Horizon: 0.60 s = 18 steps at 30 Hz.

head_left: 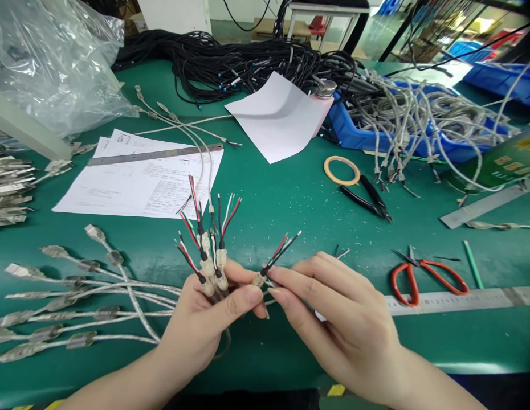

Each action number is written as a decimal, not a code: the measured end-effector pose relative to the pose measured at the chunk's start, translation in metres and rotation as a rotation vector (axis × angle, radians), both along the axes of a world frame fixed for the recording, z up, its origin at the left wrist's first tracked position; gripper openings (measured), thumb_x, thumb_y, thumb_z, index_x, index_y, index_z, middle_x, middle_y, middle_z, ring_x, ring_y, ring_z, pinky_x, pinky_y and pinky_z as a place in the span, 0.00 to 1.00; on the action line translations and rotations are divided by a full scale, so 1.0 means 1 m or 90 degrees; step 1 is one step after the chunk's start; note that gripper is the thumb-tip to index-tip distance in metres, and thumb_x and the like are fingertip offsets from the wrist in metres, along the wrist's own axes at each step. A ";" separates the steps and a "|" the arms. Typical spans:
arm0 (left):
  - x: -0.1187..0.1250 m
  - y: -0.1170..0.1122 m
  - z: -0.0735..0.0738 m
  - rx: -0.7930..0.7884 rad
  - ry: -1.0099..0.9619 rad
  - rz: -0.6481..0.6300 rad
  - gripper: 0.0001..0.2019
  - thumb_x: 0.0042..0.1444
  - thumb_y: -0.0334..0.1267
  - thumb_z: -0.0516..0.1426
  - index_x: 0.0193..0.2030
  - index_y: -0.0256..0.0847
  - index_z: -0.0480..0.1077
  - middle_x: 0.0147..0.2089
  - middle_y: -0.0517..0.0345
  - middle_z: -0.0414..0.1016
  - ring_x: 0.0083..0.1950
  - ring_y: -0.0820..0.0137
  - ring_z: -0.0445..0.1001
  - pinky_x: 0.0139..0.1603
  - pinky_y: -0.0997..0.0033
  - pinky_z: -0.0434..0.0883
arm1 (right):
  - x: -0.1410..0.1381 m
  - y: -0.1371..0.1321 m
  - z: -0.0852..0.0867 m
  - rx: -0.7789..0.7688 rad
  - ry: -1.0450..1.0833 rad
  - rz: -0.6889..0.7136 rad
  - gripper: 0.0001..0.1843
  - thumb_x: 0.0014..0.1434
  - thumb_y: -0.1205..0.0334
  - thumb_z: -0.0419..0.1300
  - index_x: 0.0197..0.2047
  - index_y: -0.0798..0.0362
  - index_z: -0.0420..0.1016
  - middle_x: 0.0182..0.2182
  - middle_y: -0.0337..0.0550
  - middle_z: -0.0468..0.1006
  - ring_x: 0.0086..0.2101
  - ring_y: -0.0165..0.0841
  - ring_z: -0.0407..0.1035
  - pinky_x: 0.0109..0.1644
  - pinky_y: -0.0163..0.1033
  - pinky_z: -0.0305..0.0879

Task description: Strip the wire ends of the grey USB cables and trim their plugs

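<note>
My left hand [213,310] is closed round a bunch of USB cables [139,299]; their stripped ends with red, white, green and black wires [200,228] fan upward above the fingers. Between the left thumb and forefinger sits the clear end collar [259,279] of one more cable. My right hand [337,310] pinches that same cable end at the base of its coloured wires [284,247], thumb and forefinger pressed together. The cables' USB plugs [23,272] trail off to the left on the green table [290,216].
Red-handled scissors [419,279] and a steel ruler [457,300] lie at right. Black cutters [367,196] rest beside a tape roll [342,171]. A blue bin [354,128] holds grey cables. Printed sheets [132,182], a plastic bag [51,62] and black cables [231,62] are farther back.
</note>
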<state>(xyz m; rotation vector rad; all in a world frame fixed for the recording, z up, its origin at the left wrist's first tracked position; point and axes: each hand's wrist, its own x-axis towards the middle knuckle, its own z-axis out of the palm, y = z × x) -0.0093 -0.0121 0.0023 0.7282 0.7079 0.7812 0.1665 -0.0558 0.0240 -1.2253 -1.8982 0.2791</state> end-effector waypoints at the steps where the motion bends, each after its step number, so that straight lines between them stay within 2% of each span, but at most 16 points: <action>1: 0.000 0.000 0.000 0.000 0.004 0.000 0.04 0.52 0.35 0.68 0.33 0.42 0.78 0.25 0.64 0.81 0.28 0.78 0.78 0.31 0.85 0.71 | 0.000 0.000 0.000 -0.001 -0.001 0.000 0.10 0.61 0.73 0.60 0.46 0.63 0.77 0.30 0.46 0.77 0.28 0.30 0.65 0.31 0.39 0.64; 18: 0.001 0.000 -0.002 0.002 -0.001 -0.005 0.04 0.53 0.33 0.67 0.34 0.43 0.78 0.26 0.66 0.82 0.28 0.79 0.79 0.32 0.86 0.72 | -0.001 0.000 -0.001 0.008 -0.030 -0.020 0.10 0.60 0.73 0.62 0.45 0.63 0.78 0.30 0.46 0.77 0.29 0.31 0.64 0.31 0.39 0.61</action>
